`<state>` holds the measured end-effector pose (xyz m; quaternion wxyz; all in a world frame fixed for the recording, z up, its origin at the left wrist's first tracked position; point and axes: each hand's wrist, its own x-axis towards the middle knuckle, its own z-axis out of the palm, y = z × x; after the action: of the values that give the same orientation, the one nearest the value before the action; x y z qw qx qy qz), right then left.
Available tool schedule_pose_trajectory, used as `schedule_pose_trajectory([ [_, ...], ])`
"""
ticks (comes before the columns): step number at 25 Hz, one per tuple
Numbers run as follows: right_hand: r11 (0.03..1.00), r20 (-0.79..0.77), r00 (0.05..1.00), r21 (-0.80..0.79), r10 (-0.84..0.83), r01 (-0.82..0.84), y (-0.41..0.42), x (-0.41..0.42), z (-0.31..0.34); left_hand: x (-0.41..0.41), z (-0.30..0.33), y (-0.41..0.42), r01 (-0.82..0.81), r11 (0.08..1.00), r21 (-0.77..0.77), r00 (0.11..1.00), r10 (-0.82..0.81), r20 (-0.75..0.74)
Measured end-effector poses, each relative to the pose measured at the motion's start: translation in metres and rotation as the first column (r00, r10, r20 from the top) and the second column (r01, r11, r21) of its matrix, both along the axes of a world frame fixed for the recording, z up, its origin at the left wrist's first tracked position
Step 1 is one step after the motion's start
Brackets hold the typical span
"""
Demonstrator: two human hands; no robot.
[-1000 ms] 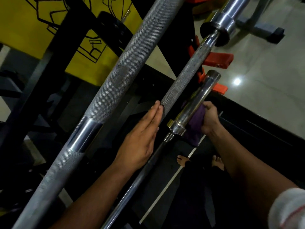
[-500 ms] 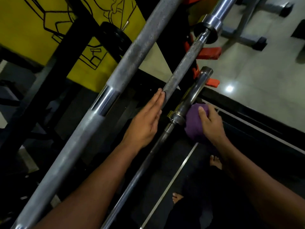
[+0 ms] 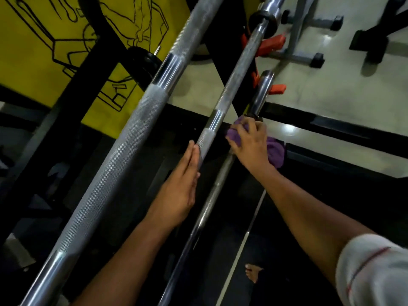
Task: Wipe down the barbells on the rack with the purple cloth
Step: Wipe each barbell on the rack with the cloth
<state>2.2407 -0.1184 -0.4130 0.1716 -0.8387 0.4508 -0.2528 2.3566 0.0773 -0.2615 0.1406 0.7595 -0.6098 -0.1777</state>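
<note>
Three barbells lean diagonally across the view. The thick knurled barbell (image 3: 123, 151) runs on the left. The middle barbell (image 3: 234, 85) has a knurled shaft, and my left hand (image 3: 178, 191) rests flat against it with straight fingers. The short barbell (image 3: 261, 93) on the right shows a chrome sleeve above and a thin dark shaft below. My right hand (image 3: 249, 142) grips the purple cloth (image 3: 276, 151) wrapped round this bar just under the sleeve; the collar is hidden by hand and cloth.
A black rack frame (image 3: 72, 89) stands at left before a yellow wall panel (image 3: 33, 51). Orange rack hooks (image 3: 269, 44) sit behind the bars. A grey bench stand (image 3: 309, 56) is on the pale floor at top right. My bare foot (image 3: 252, 272) is below.
My right hand with the purple cloth has slid from beside the sleeve onto the short bar at its collar. The camera has tilted, and the left hand keeps resting on the middle bar.
</note>
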Motion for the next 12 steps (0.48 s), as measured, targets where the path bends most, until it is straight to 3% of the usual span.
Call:
schedule_pose_trajectory([
  [2, 0.930, 0.266, 0.930, 0.333, -0.253, 0.158, 0.022, 0.011, -0.016, 0.000, 0.001, 0.000, 0.001, 1.000, -0.002, 1.000, -0.001, -0.005],
  [3, 0.809, 0.393, 0.803, 0.560, -0.448, 0.178, 0.027, 0.019, -0.025, 0.002, 0.001, 0.001, 0.002, 1.000, -0.008, 1.000, -0.002, -0.005],
  [4, 0.619, 0.465, 0.576, 0.780, -0.672, 0.092, 0.029, 0.025, -0.031, 0.003, 0.001, 0.000, 0.003, 1.000, -0.018, 1.000, -0.003, -0.008],
  [5, 0.395, 0.417, 0.309, 0.909, -0.855, -0.134, 0.025, 0.031, -0.040, 0.003, 0.001, 0.000, 0.001, 1.000, -0.023, 1.000, -0.001, -0.018],
  [6, 0.193, 0.283, 0.162, 0.887, -0.945, -0.419, 0.020, 0.034, -0.046, 0.002, 0.001, 0.000, -0.003, 1.000, -0.019, 0.999, 0.002, -0.036],
  [7, 0.083, 0.191, 0.109, 0.780, -0.975, -0.620, 0.014, 0.035, -0.051, 0.001, 0.001, 0.000, -0.003, 1.000, -0.019, 0.999, 0.003, -0.047],
  [9, 0.011, 0.112, 0.104, 0.731, -0.988, -0.683, 0.008, 0.041, -0.054, 0.001, 0.001, 0.002, -0.002, 0.999, -0.048, 1.000, 0.001, -0.024],
  [12, 0.084, 0.098, -0.019, 0.724, -0.995, -0.685, 0.014, 0.059, -0.057, 0.002, -0.003, -0.001, 0.014, 0.997, -0.074, 1.000, -0.013, 0.020],
])
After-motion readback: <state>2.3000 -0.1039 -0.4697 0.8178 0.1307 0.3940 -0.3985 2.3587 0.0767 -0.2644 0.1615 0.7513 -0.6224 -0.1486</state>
